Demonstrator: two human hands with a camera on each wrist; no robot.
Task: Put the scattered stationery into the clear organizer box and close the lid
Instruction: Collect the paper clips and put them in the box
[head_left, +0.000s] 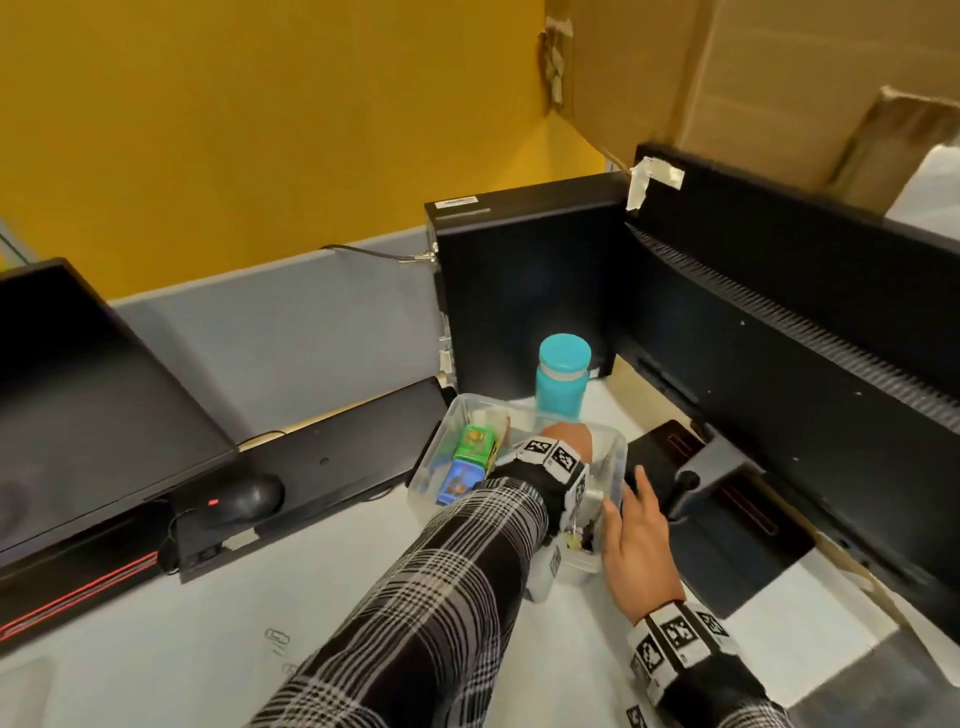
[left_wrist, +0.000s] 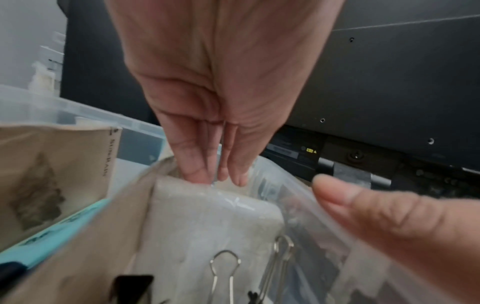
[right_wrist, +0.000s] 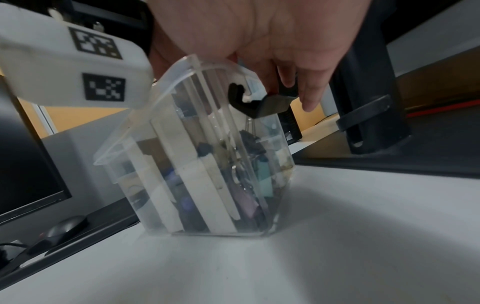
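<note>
The clear organizer box (head_left: 429, 470) stands lidless on the white desk, holding a green carton (head_left: 475, 441), a blue carton (head_left: 460, 480) and binder clips (left_wrist: 224, 271). My left hand (head_left: 566, 437) reaches down into the box's right part. In the left wrist view its straight fingers (left_wrist: 197, 164) press the far end of a grey plastic-wrapped pack (left_wrist: 215, 218), with the thumb (left_wrist: 376, 218) held apart over the clear wall (left_wrist: 301, 191). My right hand (head_left: 636, 514) lies with straight fingers against the box's right wall; from the right wrist it (right_wrist: 285, 61) rests on the box's (right_wrist: 207, 164) rim by a black latch (right_wrist: 259, 102).
A teal bottle (head_left: 563, 379) stands right behind the box, before a black PC tower (head_left: 524, 291). A monitor back (head_left: 805, 364) and its stand (head_left: 727, 467) crowd the right side. A keyboard (head_left: 337, 467) and mouse (head_left: 244, 499) lie left. Paper clips (head_left: 278, 636) lie near the desk's front.
</note>
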